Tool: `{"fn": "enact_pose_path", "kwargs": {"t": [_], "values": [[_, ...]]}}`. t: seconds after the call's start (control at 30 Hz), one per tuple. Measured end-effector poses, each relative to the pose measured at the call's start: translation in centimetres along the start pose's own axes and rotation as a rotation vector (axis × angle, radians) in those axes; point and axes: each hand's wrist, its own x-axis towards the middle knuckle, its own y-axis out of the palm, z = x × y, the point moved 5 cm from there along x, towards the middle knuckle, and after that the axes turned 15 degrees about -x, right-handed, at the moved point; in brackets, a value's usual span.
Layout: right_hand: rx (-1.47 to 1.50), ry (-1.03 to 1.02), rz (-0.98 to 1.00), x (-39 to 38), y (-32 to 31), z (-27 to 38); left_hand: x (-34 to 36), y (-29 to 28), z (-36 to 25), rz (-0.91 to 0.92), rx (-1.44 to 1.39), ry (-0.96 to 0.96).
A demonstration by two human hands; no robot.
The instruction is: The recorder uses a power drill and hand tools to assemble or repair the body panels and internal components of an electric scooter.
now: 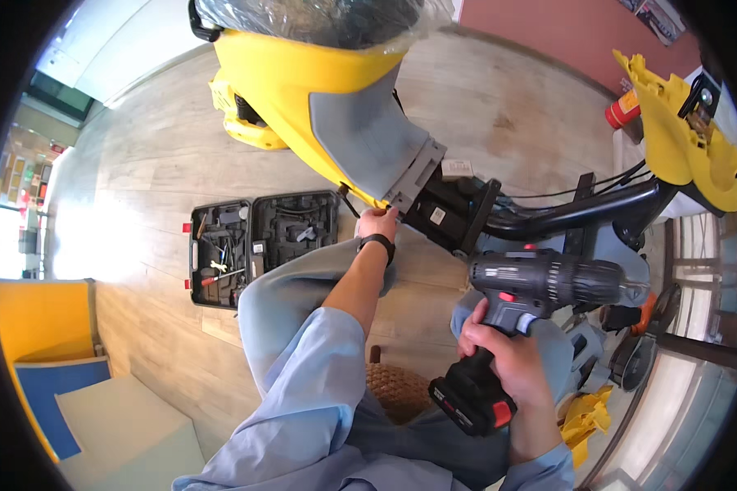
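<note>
My right hand [504, 352] is wrapped round the grip of a black cordless drill [540, 277] with red buttons; its chuck points right and its battery hangs low. My left hand [378, 222], with a black band on the wrist, has its fingers bunched at the lower edge of a yellow vehicle shell [278, 74]. What the fingertips pinch is too small to tell. A grey curved panel [360, 123] lies along the shell beside that hand. Just right of the left hand, the shell's end meets a black frame section [442, 214]. The drill is apart from the shell.
An open black tool case [252, 245] with hand tools lies on the wood floor at left. A bent black tube [581, 209] with cables runs right, below another yellow body part [671, 139]. A red cylinder [622, 110] stands behind. More yellow pieces [585, 417] lie lower right.
</note>
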Motion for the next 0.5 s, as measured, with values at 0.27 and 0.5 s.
{"fn": "enact_pose_path", "kwargs": {"t": [0.27, 0.5], "values": [[-0.436, -0.186, -0.123, 3.5, -0.2, 2.7, -3.6, 1.3, -4.8, 0.318, -0.372, -0.417], [-0.488, -0.382, -0.305, 4.9, -2.0, 8.2, -11.0, 2.1, -11.5, 0.705, 1.061, 0.835]]}}
